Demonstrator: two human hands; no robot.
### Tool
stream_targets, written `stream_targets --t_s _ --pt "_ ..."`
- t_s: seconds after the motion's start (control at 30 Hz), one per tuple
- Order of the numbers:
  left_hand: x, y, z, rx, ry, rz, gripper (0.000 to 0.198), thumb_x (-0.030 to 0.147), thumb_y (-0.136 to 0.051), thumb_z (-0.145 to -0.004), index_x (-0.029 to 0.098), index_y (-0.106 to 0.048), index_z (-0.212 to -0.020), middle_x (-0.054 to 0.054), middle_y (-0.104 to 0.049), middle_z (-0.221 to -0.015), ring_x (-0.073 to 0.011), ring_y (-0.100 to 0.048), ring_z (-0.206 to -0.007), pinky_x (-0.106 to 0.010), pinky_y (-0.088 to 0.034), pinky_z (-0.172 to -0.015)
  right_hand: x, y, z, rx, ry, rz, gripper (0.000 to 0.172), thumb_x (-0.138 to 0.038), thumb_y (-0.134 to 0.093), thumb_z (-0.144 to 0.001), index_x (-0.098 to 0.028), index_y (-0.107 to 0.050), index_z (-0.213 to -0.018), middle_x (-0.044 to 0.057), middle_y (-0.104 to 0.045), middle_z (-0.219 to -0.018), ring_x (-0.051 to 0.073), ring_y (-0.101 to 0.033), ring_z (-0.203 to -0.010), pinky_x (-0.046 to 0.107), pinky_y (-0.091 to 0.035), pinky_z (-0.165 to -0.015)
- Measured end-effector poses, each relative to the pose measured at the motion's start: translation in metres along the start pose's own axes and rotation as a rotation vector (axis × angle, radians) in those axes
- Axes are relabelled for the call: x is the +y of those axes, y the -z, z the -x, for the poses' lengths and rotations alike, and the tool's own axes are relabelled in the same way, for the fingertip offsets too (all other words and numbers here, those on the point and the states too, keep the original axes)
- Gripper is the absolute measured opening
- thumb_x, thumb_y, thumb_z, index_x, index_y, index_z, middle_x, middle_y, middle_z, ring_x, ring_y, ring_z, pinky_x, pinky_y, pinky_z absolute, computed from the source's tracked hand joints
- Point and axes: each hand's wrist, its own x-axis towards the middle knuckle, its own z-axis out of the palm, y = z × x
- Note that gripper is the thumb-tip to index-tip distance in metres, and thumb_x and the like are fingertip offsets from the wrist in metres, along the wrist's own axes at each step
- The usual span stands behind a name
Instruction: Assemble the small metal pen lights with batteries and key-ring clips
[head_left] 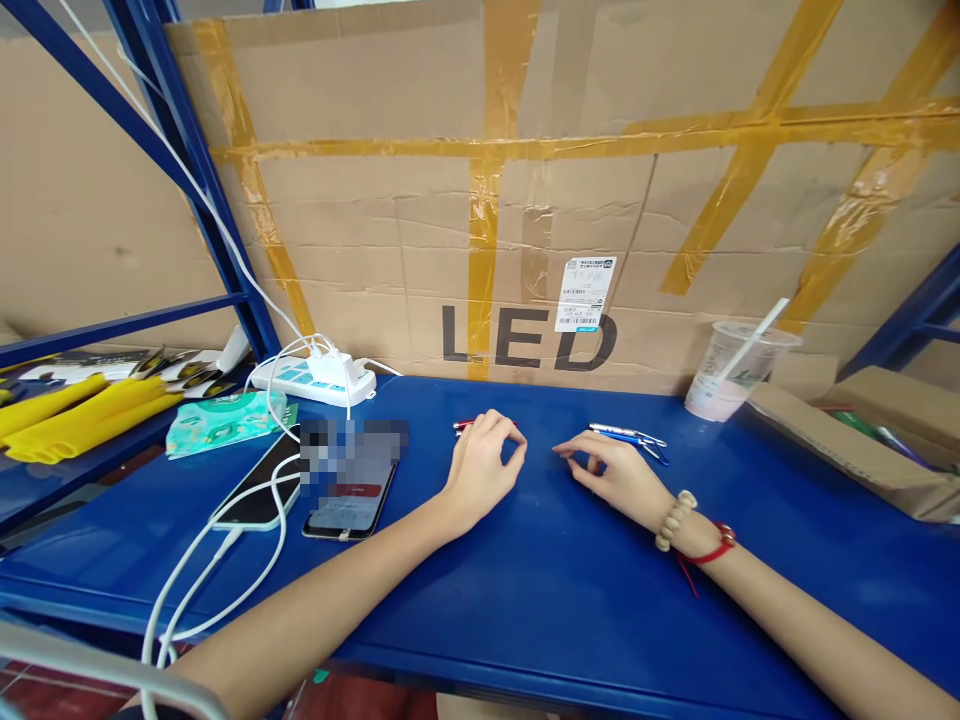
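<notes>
My left hand (484, 468) rests on the blue tabletop (517, 590), its fingers curled and the thumb tip meeting the index fingertip in a loop. Nothing shows inside that loop. Just behind its knuckles a red pen (463, 426) is partly hidden by the fingers. To the right, my right hand (619, 478) hovers over or rests on the table with bent fingers, thumb and index finger apart and holding nothing. Close behind it lie a blue pen (628, 436) and another slim item with a white and dark barrel (600, 429).
At left are two phones (259, 490) (352, 500) with white cables, a tissue pack (225, 425) and a power strip (352, 383). A plastic cup with straw (720, 390) and an open cardboard box (847, 440) stand right. A large taped cardboard sheet (420, 240) backs the table.
</notes>
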Motion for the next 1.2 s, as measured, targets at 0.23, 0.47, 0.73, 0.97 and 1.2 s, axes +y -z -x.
stream_targets --t_s 0.23,0.47,0.73,0.97,1.2 --pt "0.004 -0.010 0.006 -0.067 0.025 0.123 0.010 0.016 -0.052 -0.078 0.022 -0.058 -0.082 0.000 -0.058 -0.086 -0.0146 -0.055 -0.086 -0.028 -0.044 -0.077 0.001 0.000 0.000 0.050 -0.038 0.012 0.024 -0.019 -0.049 -0.077 -0.022 -0.064 -0.097 0.003 -0.063 -0.084 0.008 -0.049 -0.044 0.024 -0.047 -0.051" --pt "0.002 -0.013 0.005 -0.047 0.128 0.167 0.008 0.017 -0.055 -0.076 0.022 -0.062 -0.076 0.000 -0.059 -0.085 -0.0142 -0.055 -0.080 -0.027 -0.044 -0.075 -0.004 0.003 0.000 0.065 -0.033 0.004 0.024 -0.019 -0.048 -0.078 -0.021 -0.064 -0.095 0.003 -0.062 -0.082 0.007 -0.047 -0.043 0.024 -0.046 -0.049" --pt "0.001 -0.014 0.005 -0.036 0.144 0.186 0.008 0.012 -0.055 -0.072 0.020 -0.057 -0.072 0.001 -0.056 -0.082 -0.0118 -0.052 -0.074 -0.024 -0.043 -0.071 -0.002 0.004 0.000 0.087 -0.027 -0.003 0.023 -0.019 -0.047 -0.078 -0.020 -0.064 -0.093 0.003 -0.061 -0.081 0.007 -0.048 -0.044 0.023 -0.045 -0.048" --pt "0.002 -0.012 0.004 0.008 0.162 0.208 0.012 0.015 -0.052 -0.073 0.021 -0.055 -0.082 0.002 -0.055 -0.080 -0.0113 -0.050 -0.070 -0.024 -0.042 -0.067 0.003 0.007 -0.002 0.116 -0.060 0.028 0.021 -0.017 -0.048 -0.077 -0.019 -0.063 -0.091 0.003 -0.059 -0.084 0.006 -0.045 -0.042 0.024 -0.045 -0.050" --pt "0.003 -0.013 0.006 -0.021 0.213 0.279 0.010 0.015 -0.049 -0.074 0.020 -0.055 -0.078 0.002 -0.056 -0.081 -0.0093 -0.046 -0.062 -0.022 -0.040 -0.061 -0.003 0.007 -0.002 0.075 -0.048 0.077 0.023 -0.018 -0.047 -0.078 -0.020 -0.063 -0.095 0.002 -0.058 -0.083 0.007 -0.046 -0.043 0.024 -0.045 -0.049"
